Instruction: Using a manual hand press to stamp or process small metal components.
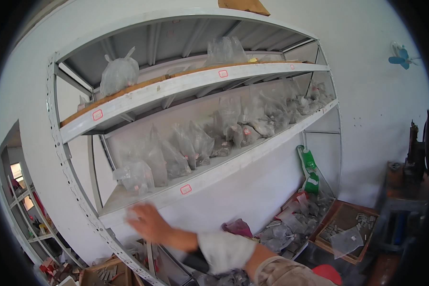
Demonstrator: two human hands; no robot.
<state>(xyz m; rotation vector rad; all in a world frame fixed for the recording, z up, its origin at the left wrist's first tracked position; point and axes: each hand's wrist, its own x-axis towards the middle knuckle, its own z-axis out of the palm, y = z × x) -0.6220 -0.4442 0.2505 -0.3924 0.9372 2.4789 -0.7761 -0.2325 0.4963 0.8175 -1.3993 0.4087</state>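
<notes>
Fingers of the right hand (145, 221) are motion-blurred against the front edge of a grey metal shelf rack (76, 190); whether they are spread or closed cannot be told. The nearest clear plastic bag (137, 175) of small parts stands on the middle shelf just above them, slightly right, leaning upright among a long row of similar bags (233, 124). No left hand shows. A white wall (376, 109) stands behind.

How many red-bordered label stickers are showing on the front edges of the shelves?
3: one on the top shelf edge at left, one further right on that edge, one on the middle shelf edge. Fainter ones further right may be missed.
</notes>
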